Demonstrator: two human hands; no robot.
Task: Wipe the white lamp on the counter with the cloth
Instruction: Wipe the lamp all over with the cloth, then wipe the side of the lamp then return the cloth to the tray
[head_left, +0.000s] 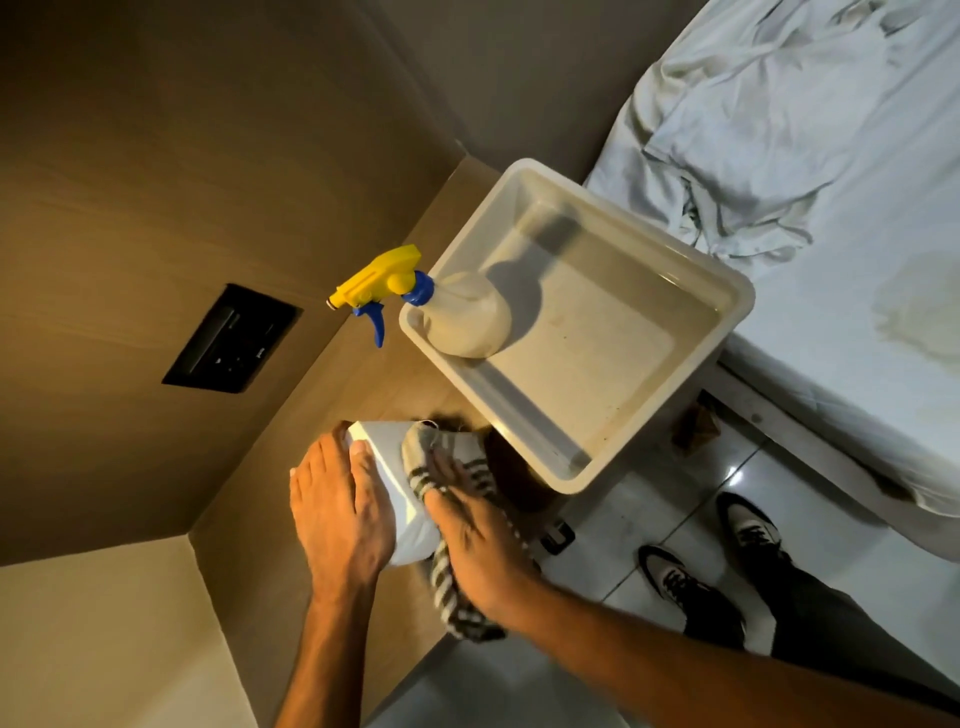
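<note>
Head view. The white lamp (395, 488) stands on the wooden counter (395, 379) at lower centre of the frame, close to the counter's front edge, where the tiled floor (623, 525) begins. The left hand (340, 512) lies flat against the lamp's left face, fingers together and extended, steadying it without closing around it. The right hand (478, 540) presses the striped cloth (447, 571) onto the lamp's right face; its fingers are spread over the cloth and look blurred. One end of the cloth drapes over the lamp's top edge, the other hangs below the right wrist, past the counter edge.

Just right of the lamp, a translucent plastic tub (670, 254) fills the centre of the frame; its near corner overhangs the counter edge above the floor. A spray bottle (462, 312) with a yellow and blue trigger head stands in the tub's left corner, nozzle pointing toward the wall at left. Bare counter remains between lamp and bottle. A dark wall panel (231, 338) sits at centre left. A bed with a rumpled sheet (810, 135) occupies the upper right. Two shoes (717, 566) stand on the floor at lower right, between counter and bed
</note>
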